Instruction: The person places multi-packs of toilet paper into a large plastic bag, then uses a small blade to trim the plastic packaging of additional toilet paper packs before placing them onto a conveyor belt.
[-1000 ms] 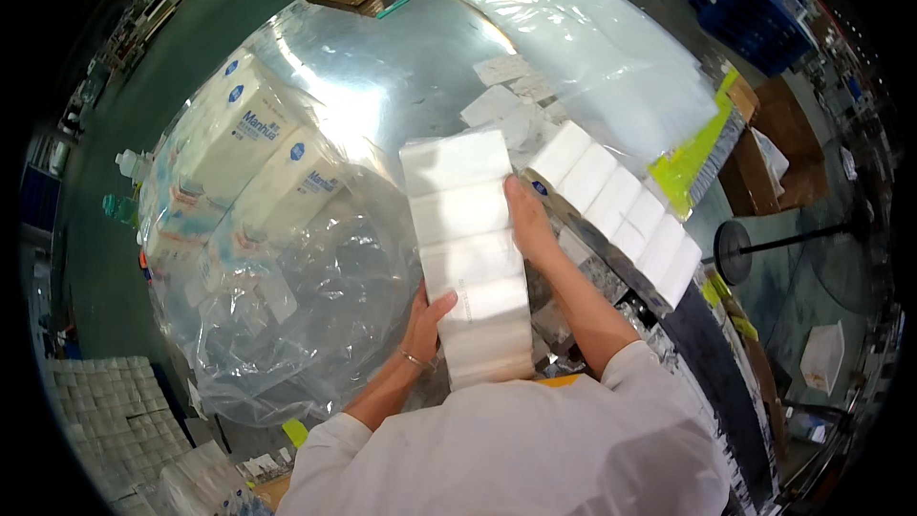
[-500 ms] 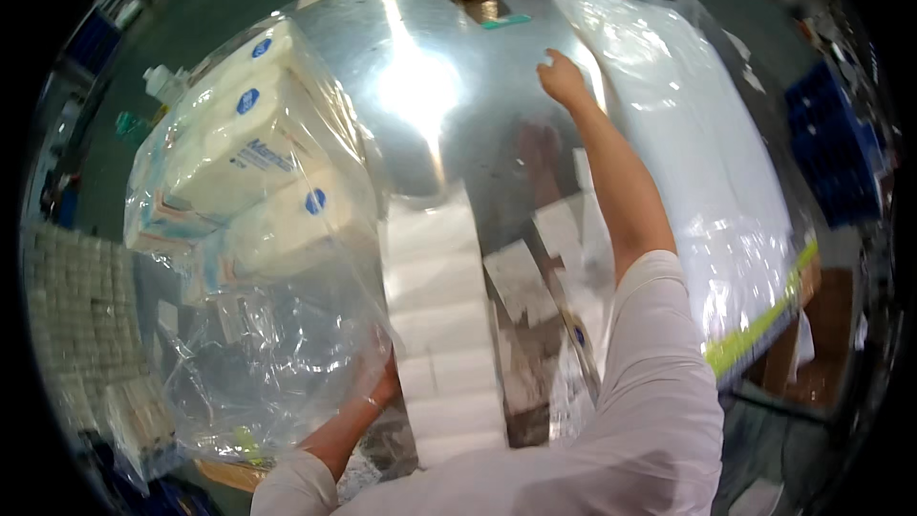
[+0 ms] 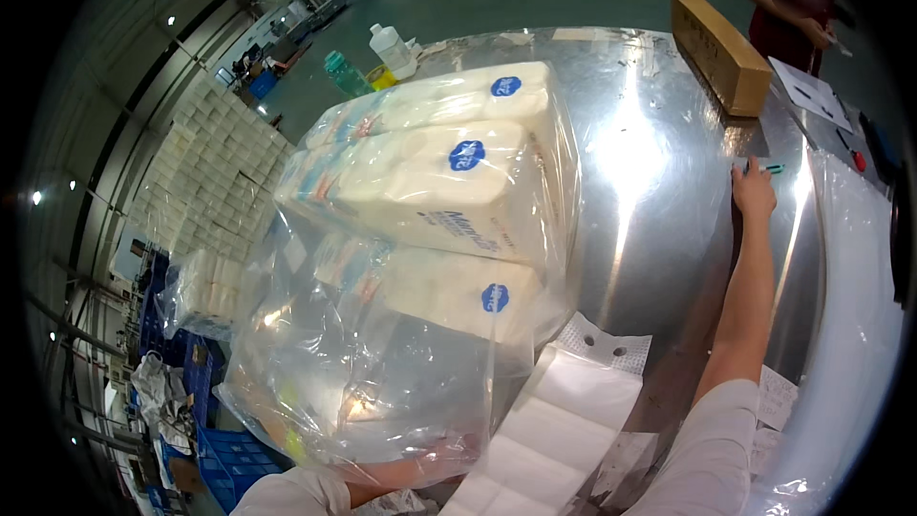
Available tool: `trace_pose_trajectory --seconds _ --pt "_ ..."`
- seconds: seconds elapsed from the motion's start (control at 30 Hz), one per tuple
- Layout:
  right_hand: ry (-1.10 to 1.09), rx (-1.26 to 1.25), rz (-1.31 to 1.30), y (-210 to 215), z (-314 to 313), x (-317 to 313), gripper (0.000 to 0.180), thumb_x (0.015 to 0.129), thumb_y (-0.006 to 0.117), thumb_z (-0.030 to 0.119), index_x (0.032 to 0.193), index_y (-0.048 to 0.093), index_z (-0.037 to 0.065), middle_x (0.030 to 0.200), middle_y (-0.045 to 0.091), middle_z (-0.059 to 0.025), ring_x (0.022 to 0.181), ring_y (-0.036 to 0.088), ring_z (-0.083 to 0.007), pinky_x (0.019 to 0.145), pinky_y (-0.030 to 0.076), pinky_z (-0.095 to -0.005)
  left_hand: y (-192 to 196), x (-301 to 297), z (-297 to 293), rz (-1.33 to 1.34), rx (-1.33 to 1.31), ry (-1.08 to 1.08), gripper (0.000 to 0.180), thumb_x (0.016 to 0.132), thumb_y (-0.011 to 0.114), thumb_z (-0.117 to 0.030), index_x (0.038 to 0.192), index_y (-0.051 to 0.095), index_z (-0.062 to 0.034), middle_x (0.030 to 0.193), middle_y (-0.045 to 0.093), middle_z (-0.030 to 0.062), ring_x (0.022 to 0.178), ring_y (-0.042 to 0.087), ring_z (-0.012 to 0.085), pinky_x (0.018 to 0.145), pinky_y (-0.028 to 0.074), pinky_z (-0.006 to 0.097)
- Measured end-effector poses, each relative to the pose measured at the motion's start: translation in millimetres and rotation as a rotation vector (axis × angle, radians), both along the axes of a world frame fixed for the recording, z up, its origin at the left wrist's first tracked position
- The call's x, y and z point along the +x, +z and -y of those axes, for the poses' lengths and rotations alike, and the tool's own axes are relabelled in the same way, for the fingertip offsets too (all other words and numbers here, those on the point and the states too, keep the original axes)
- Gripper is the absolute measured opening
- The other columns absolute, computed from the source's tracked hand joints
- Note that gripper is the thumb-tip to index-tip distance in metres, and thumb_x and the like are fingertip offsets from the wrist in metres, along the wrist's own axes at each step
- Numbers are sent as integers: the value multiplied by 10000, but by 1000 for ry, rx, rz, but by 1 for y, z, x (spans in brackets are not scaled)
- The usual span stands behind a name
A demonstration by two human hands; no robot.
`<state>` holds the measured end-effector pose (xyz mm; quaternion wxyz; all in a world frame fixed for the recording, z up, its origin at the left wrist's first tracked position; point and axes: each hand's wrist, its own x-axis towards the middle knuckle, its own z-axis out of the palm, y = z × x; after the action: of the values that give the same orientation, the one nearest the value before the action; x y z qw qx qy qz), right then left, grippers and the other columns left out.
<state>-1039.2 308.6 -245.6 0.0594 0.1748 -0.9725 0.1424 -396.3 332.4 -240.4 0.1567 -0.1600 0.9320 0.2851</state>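
My right hand point(image 3: 754, 189) is stretched far across the shiny metal table point(image 3: 650, 162), fingers resting near a small green pen-like object point(image 3: 772, 169). My left hand point(image 3: 449, 459) lies low behind the edge of a large clear plastic bag point(image 3: 382, 363), next to a white pack of tissue point(image 3: 549, 425) with a perforated handle tab; whether it grips the pack is hidden. Inside the bag lie several white tissue packs point(image 3: 439, 186) with round blue labels.
A long cardboard box point(image 3: 718, 53) lies at the table's far right, with a person in dark red point(image 3: 798, 0) behind it. Bottles point(image 3: 392, 50) stand at the far edge. Clear film point(image 3: 850, 325) covers the right side. Stacked white packs point(image 3: 215, 177) and blue crates point(image 3: 215, 425) fill the left.
My head has turned left, bringing the bagged packs to the centre. My right arm stays stretched out across the table, now by the green object. The left hand stays low by the white pack.
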Motion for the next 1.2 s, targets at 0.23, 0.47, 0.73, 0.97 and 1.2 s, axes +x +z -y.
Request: trace_pose_trajectory --seconds 0.23,0.47,0.73,0.97,1.2 --pt "-93 -193 108 29 -34 67 301 807 504 235 1038 469 45 984 563 -200 868 559 -371 743 435 -455 14 4 2 -63 -51 -14 377 871 392 -247 1183 411 -37 1156 438 221 1062 424 372 874 371 439" --pt "-54 -584 731 55 -69 199 298 789 539 230 903 513 -44 676 568 -119 507 530 -189 461 431 -332 1 6 10 -164 -39 232 360 860 405 -166 1192 417 -26 1219 417 196 1074 438 351 937 337 412" --pt "34 -1112 562 104 -205 429 189 861 449 173 852 476 -15 618 533 -86 519 521 -143 468 410 -267 45 -9 16 -897 -135 127 257 812 414 -56 1028 531 20 1008 531 190 926 489 365 839 383 413" --pt "-46 -1214 699 81 -229 472 285 885 468 236 1072 511 26 648 522 -40 548 502 -102 498 401 -237 132 -153 14 -989 148 -181 275 783 526 -24 1056 509 -51 1012 566 131 944 527 299 851 386 373" --pt "-29 -661 193 121 -230 477 252 837 546 214 1024 587 50 695 519 -57 630 495 -141 541 388 -258 146 -226 46 -100 -67 -204 630 700 621 -411 1204 451 -73 1135 521 143 1063 482 281 892 373 363"
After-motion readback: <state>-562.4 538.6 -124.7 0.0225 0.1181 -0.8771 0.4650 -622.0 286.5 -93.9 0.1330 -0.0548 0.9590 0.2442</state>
